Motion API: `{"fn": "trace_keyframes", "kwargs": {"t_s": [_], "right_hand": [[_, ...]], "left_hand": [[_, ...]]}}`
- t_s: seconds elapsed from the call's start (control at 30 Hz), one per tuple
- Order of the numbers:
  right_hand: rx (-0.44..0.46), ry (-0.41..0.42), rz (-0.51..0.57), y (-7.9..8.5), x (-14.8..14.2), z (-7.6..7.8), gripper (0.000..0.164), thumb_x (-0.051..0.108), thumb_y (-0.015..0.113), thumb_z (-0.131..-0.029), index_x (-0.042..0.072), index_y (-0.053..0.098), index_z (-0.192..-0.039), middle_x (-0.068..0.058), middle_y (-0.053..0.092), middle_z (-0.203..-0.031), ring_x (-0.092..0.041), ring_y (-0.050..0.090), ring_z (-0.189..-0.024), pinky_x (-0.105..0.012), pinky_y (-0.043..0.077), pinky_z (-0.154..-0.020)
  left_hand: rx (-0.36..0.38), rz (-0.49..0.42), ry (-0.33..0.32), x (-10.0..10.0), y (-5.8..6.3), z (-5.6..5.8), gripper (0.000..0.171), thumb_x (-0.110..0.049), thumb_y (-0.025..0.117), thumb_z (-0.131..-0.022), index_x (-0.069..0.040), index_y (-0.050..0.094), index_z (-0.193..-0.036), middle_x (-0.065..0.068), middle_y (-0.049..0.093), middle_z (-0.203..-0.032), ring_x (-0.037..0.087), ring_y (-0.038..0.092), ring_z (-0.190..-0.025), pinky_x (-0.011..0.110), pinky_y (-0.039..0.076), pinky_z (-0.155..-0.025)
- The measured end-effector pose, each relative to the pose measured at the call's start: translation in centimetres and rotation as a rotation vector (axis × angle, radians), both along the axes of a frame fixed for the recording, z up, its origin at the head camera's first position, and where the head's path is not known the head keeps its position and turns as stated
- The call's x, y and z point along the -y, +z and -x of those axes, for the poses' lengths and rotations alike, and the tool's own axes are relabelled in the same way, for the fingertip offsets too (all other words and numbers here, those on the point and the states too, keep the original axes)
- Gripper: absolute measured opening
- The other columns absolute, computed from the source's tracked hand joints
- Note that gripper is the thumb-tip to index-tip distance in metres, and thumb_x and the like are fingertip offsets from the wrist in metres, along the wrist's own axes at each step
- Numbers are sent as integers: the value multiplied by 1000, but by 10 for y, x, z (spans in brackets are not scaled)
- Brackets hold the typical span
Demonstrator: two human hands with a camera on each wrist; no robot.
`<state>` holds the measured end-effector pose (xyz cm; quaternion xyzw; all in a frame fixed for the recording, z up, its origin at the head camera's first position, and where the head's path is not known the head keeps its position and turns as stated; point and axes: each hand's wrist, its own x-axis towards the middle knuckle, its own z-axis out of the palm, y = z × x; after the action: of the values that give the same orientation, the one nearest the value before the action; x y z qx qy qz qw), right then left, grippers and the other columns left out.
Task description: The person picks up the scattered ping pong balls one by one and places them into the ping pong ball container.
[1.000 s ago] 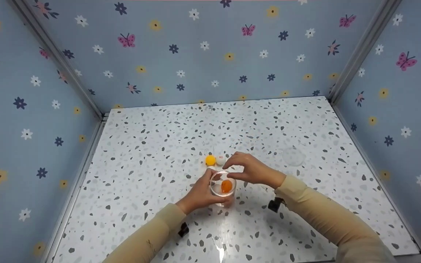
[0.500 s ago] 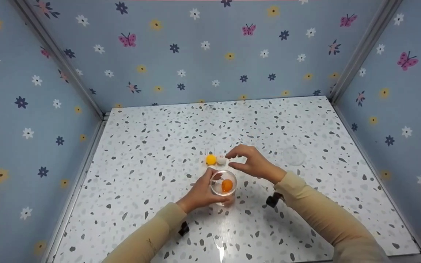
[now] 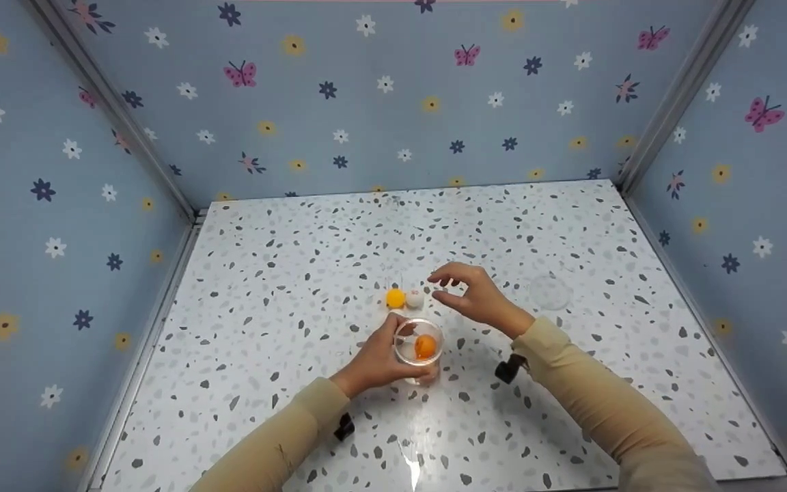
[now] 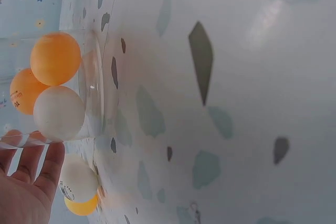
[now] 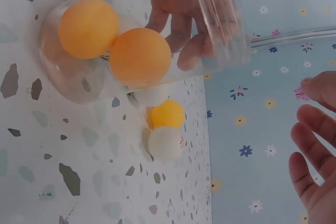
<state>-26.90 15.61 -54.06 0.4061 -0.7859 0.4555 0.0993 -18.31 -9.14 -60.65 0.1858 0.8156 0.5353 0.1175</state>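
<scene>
My left hand holds a clear plastic jar, its thumb and fingers around the wall. Upright on the speckled table, the jar contains two orange ping-pong balls and a white ping-pong ball, as the left wrist view shows. Just beyond it lie a yellow ping-pong ball and another white ping-pong ball, side by side. A further white ball is partly hidden behind the jar in the right wrist view. My right hand, fingers loosely bent and holding nothing, hovers right of the loose balls.
A clear round disc, like a lid, lies flat on the table to the right of my right hand. Flower-patterned panels enclose the speckled tabletop at the back and both sides.
My right hand has moved from the jar's rim away and slightly right, past the loose white ball, its fingers spreading a little. The left hand and jar have stayed in place.
</scene>
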Motion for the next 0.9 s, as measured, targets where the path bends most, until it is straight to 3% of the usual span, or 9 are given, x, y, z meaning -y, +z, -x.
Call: {"fn": "trace_keyframes", "kwargs": {"t_s": [0.23, 0.53, 0.77, 0.9], "right_hand": [[99, -39, -2, -11, -3, 2, 26, 3, 82, -95, 2, 77, -121, -17, 78, -116, -40, 72, -96, -56, 61, -82], [159, -101, -77, -20, -7, 5, 37, 10, 84, -95, 2, 74, -129, -18, 76, -125, -37, 72, -102, -50, 61, -87], [223, -122, -105, -31, -8, 9, 45, 12, 85, -94, 0, 71, -135, -20, 74, -131, -40, 71, -106, -65, 59, -92], [250, -122, -109, -35, -6, 11, 48, 13, 86, -93, -1, 70, -136, -22, 73, -132, -42, 70, -107, -66, 58, -94]], "left_hand": [[-5, 8, -2, -1, -1, 0, 90, -41, 101, -75, -4, 44, -135, 2, 67, -138, 21, 64, -129, 51, 48, -118], [14, 9, 0, 0, 0, -1, 89, -38, 100, -77, -4, 44, -137, 10, 65, -145, 29, 62, -136, 53, 46, -121], [15, 18, -1, 0, 0, -1, 86, -36, 99, -78, -5, 44, -136, 14, 63, -149, 33, 60, -140, 56, 44, -122], [10, 7, -3, 0, 1, -1, 83, -35, 99, -78, -6, 44, -134, 17, 63, -148, 35, 60, -139, 58, 44, -120]]}}
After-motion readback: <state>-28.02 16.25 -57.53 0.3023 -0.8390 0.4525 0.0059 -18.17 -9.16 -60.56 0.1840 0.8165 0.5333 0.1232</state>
